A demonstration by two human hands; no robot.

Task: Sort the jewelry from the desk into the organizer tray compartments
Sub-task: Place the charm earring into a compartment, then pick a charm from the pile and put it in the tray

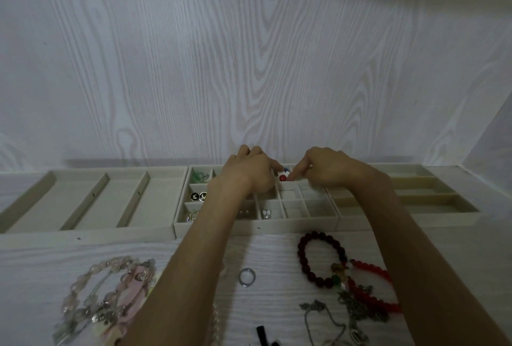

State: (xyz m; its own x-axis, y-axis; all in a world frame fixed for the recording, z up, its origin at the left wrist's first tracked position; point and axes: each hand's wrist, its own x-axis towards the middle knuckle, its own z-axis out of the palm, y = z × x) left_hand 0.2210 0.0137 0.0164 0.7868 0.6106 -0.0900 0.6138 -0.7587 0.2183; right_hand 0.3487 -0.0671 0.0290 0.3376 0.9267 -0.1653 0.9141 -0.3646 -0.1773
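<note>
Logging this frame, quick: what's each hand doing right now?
Left hand: fingers curled over the middle tray; grip cannot be told.
Right hand: forefinger extended onto the small red-and-blue piece; grip cannot be told.

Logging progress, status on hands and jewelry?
Both hands over middle tray, fingers on red-blue piece. Ring, bracelets unsorted on desk. Nothing blocking.

Cream organizer tray (pixel 257 224), white woodgrain desk (pixel 277 257), dark red bracelet (pixel 318 259), pink bracelets (pixel 110 290)
</note>
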